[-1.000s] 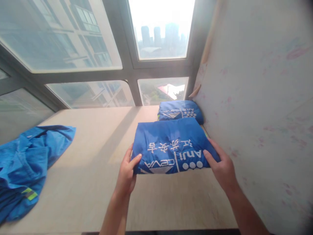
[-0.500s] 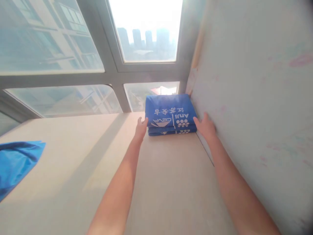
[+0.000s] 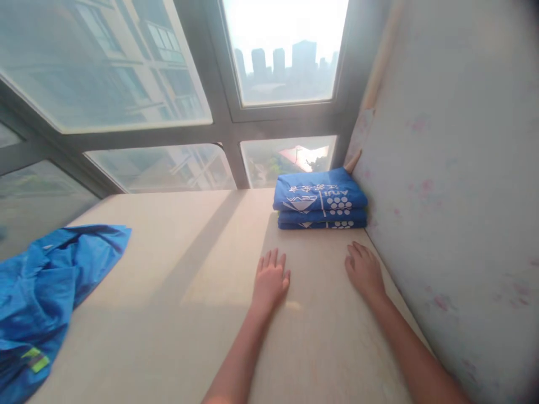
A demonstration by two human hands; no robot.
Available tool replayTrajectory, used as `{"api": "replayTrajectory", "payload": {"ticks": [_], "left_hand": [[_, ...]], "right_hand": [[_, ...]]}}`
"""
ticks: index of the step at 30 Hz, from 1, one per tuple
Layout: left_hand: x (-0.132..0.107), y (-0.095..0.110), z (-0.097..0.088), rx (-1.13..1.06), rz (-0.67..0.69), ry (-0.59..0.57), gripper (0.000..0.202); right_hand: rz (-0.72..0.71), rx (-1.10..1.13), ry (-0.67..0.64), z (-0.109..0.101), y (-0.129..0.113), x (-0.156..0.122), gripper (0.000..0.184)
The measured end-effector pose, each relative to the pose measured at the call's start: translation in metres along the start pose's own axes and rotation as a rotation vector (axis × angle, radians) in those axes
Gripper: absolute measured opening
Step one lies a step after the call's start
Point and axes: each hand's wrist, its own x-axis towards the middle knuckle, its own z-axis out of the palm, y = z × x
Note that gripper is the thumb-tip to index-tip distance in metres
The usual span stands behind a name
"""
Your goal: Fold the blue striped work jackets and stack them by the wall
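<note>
A stack of folded blue garments with white printing lies in the corner between the window and the wall. My left hand is just in front of the stack, fingers stretched out over the pale wooden surface, holding nothing. To its right, my right hand is near the wall, below the stack's front right corner. Its fingers are loosely extended and slightly curved, with nothing in them. Both hands are apart from the stack. A crumpled blue garment with a yellow-green patch lies at the far left.
A grey window frame borders the surface at the back. The flower-patterned wall rises along the right side. Tall buildings show through the glass.
Both hands have let go of the sides of the stack and drawn back toward me. The view has swung left, showing more of the crumpled garment. The stack stays in the corner.
</note>
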Motion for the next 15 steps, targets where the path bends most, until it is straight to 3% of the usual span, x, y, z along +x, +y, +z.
{"api": "replayTrajectory", "payload": {"ticks": [4, 7, 12, 15], "left_hand": [[-0.005, 0.009, -0.004, -0.024, -0.011, -0.027, 0.054], [-0.028, 0.014, -0.006, -0.02, -0.011, -0.055, 0.053], [-0.118, 0.014, -0.005, -0.073, 0.038, 0.012, 0.052], [-0.172, -0.001, -0.01, -0.106, 0.115, -0.001, 0.054]], "right_hand": [[-0.022, -0.004, 0.027, -0.002, 0.002, -0.005, 0.05], [-0.061, 0.012, 0.039, -0.001, 0.004, -0.007, 0.051], [-0.089, 0.036, 0.049, 0.005, 0.011, -0.005, 0.056], [-0.121, 0.05, 0.031, 0.01, 0.02, -0.007, 0.06]]}}
